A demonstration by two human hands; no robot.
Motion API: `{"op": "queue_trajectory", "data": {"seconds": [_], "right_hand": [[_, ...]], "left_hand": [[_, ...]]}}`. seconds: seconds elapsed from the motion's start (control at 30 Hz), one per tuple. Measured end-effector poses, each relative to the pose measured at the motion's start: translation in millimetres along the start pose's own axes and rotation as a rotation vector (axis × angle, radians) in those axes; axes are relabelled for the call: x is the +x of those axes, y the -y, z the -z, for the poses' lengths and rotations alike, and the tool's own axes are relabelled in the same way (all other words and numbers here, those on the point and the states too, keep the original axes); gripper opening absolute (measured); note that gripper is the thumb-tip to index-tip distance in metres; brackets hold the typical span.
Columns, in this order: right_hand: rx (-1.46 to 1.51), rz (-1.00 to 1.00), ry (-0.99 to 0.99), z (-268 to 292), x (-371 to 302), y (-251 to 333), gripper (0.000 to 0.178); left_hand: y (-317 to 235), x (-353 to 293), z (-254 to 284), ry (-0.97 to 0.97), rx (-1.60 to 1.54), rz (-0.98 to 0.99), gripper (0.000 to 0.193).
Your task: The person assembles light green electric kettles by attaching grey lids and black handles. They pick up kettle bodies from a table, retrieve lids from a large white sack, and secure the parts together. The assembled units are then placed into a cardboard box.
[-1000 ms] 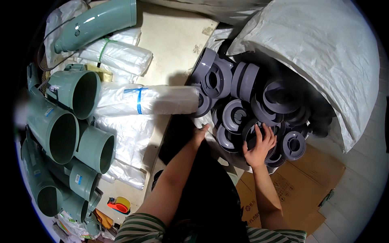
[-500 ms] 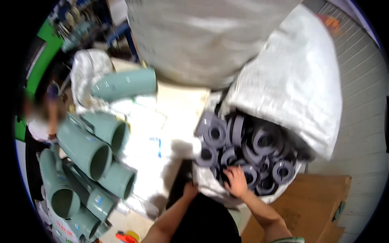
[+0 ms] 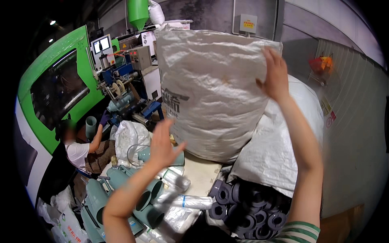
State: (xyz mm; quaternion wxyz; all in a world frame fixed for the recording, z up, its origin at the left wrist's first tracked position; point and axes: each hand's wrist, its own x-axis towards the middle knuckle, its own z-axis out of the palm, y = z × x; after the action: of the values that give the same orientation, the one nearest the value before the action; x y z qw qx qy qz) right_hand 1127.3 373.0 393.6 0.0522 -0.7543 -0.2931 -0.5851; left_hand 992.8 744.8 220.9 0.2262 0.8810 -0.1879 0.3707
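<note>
A tall white woven sack (image 3: 214, 89) stands bulging in front of me. Up at its right side, my right hand (image 3: 276, 75) is raised with fingers stretched and thumb apart; whether it touches the sack I cannot tell. My left hand (image 3: 163, 145) is lifted by the sack's lower left, fingers and thumb spread, holding nothing. Below my right forearm, an opened sack holds many dark grey ring-shaped plastic parts (image 3: 247, 221). Several grey-green branched pipe fittings (image 3: 150, 217) lie piled at the lower left, partly hidden by my left forearm.
A slumped white sack (image 3: 265, 152) leans at the right beside a panelled wall (image 3: 352, 121). Rolled clear plastic (image 3: 194, 201) lies on the pale surface. A co-worker (image 3: 79, 152) sits at the left, near a green machine (image 3: 30, 87) and a bench device (image 3: 121, 91).
My view has tilted up. Both hands have risen: the right from the grey rings to the tall sack's upper right, the left from near my lap to its lower left.
</note>
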Motion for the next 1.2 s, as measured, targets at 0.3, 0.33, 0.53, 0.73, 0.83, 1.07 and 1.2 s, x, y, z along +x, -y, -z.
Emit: {"op": "queue_trajectory", "data": {"seconds": [0.3, 0.33, 0.53, 0.73, 0.83, 1.07, 1.2], "right_hand": [[0.150, -0.072, 0.675, -69, -23, 21, 0.020], [0.220, 0.085, 0.640, -63, -62, 47, 0.017], [0.299, -0.101, 0.608, 20, -114, 124, 0.011], [0.409, 0.160, 0.486, 22, -138, 256, 0.006], [0.468, 0.168, 0.571, 22, -168, 276, 0.005], [0.586, -0.067, 0.527, 69, -141, 259, 0.017], [0.595, -0.249, 0.405, 78, -135, 268, 0.014]], "left_hand": [[-21, 256, 53, -0.107, 0.580, -0.507, 0.081], [-25, 253, 54, 0.141, 0.633, -0.432, 0.068], [45, 120, 66, 0.439, 0.556, -0.349, 0.011], [127, -90, 83, 0.295, 0.453, -0.208, 0.012], [119, -125, 75, 0.272, 0.354, -0.178, 0.025], [61, -74, 135, 0.349, 0.381, -0.156, 0.014], [58, -68, 143, 0.360, 0.423, -0.219, 0.016]]}}
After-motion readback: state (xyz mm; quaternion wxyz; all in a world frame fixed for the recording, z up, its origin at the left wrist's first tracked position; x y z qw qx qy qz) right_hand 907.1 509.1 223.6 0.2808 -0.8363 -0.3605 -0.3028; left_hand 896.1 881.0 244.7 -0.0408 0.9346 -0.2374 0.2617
